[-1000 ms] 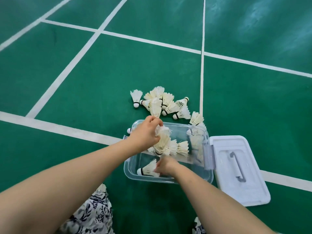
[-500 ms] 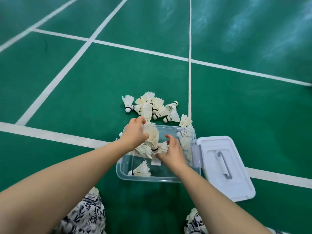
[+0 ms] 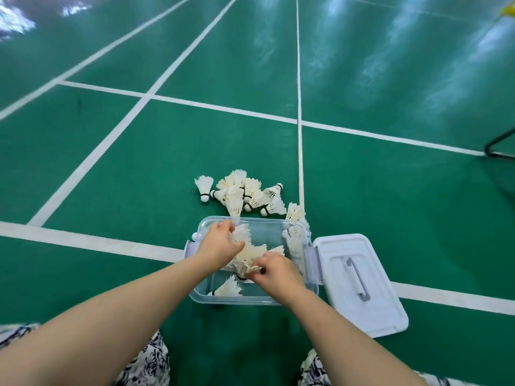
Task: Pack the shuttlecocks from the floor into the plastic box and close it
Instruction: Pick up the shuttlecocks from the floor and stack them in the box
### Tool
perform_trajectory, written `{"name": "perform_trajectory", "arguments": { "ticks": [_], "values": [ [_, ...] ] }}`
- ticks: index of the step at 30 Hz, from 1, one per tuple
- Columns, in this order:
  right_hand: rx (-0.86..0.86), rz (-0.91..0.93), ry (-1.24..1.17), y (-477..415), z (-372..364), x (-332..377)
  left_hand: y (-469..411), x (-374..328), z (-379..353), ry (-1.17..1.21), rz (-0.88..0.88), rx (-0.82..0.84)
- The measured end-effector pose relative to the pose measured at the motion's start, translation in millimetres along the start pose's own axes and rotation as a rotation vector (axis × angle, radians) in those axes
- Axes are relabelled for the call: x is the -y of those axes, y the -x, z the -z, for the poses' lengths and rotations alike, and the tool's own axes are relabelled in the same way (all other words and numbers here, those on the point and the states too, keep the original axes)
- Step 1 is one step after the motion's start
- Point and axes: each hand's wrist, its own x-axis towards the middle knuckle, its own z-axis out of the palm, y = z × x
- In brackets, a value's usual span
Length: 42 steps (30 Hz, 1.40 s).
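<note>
Plastic box (image 3: 306,247) on court floor (image 3: 139,162), lid (image 3: 376,302) just right, shuttlecock pile (image 3: 245,193) behind, one shuttlecock (image 3: 230,288) inside near front wall.

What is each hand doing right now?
Left hand: closed on a bunch of shuttlecocks over the plastic box.
Right hand: gripping the same bunch.

Indoor badminton court: green floor (image 3: 390,218), white boundary lines (image 3: 299,107), scattered shuttlecocks (image 3: 245,193).
</note>
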Motion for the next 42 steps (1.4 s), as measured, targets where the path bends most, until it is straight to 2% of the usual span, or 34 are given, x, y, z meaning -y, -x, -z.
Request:
{"name": "perform_trajectory", "arguments": {
  "ticks": [10, 17, 23, 26, 33, 38, 42],
  "values": [
    [0.211, -0.172, -0.014, -4, -16, -13, -7, 1, 0, 0.057, -0.016, -0.024],
    [0.432, -0.291, -0.151, -29, -26, -18, -10, 2, 0, 0.063, -0.091, -0.056],
    [0.658, -0.41, -0.405, -41, -37, -18, -17, 5, 2, 0.053, -0.056, -0.066],
    [0.725, -0.399, -0.37, -45, -45, -19, -23, 7, 3, 0.032, -0.039, -0.066],
    [0.787, -0.233, -0.056, -50, -50, -12, -26, 8, -5, -0.033, -0.069, 0.0],
    [0.758, -0.3, -0.132, -48, -47, -17, -27, 7, -10, -0.096, -0.046, 0.06],
    [0.551, -0.284, -0.23, -49, -22, -19, -28, 2, -13, -0.154, -0.041, 0.113]
  ]
}}
